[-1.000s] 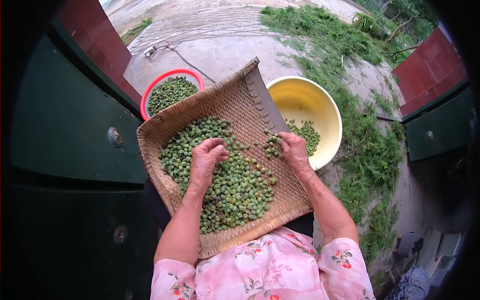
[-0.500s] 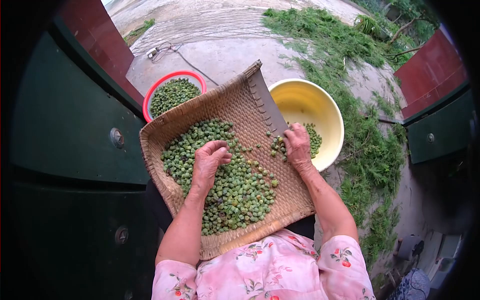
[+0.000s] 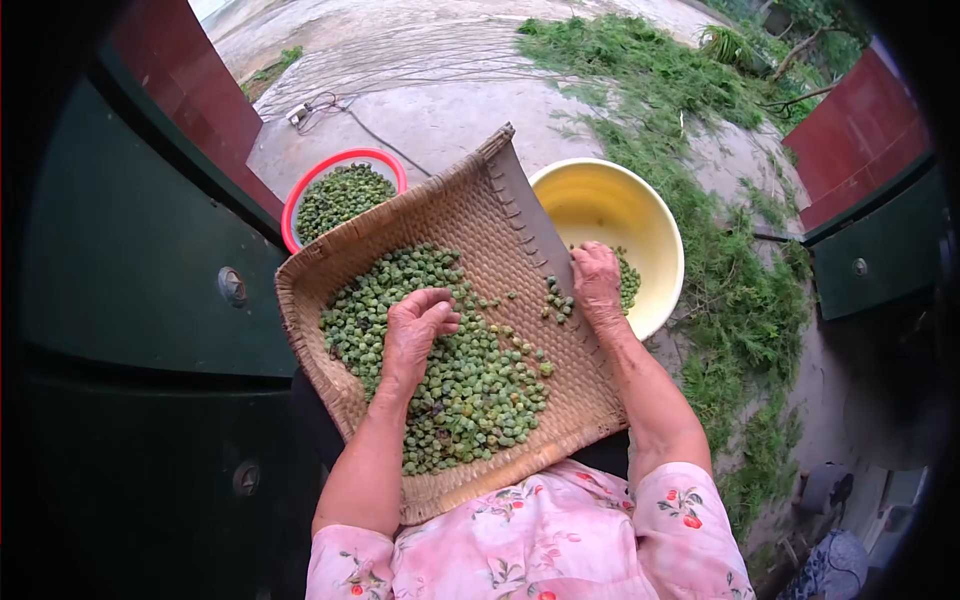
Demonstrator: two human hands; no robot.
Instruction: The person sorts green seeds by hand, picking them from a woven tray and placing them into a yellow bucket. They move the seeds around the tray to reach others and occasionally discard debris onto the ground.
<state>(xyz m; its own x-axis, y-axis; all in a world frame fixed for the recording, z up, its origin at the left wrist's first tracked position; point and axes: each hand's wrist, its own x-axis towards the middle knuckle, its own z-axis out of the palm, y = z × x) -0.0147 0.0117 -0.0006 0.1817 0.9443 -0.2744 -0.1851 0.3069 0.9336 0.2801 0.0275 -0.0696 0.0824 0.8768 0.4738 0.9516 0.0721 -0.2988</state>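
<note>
A woven basket tray (image 3: pixel 520 400) rests tilted across the lap, with a heap of small round green fruits (image 3: pixel 470 400) spread over its left and middle. Just above this heap, my left hand (image 3: pixel 418 335) has its fingers curled and drawn together; whatever they pinch, if anything, is hidden. My right hand (image 3: pixel 597 275) is at the tray's right edge, knuckles up, over the near side of a yellow basin (image 3: pixel 650 240). Its fingertips point down and are mostly out of sight. A small separate cluster of fruits (image 3: pixel 557 300) lies beside it on the tray, and more fruits sit in the basin.
A red-rimmed basin (image 3: pixel 290 215) full of similar fruits stands behind the tray's left corner. Cut green sprigs (image 3: pixel 740 270) cover the ground at right. Dark green doors (image 3: pixel 150 250) flank both sides. A cable with a socket (image 3: pixel 298 114) lies on the concrete.
My right hand has shifted from beside the small cluster over the tray's edge toward the yellow basin, and the cluster looks smaller. My left hand stays almost in place.
</note>
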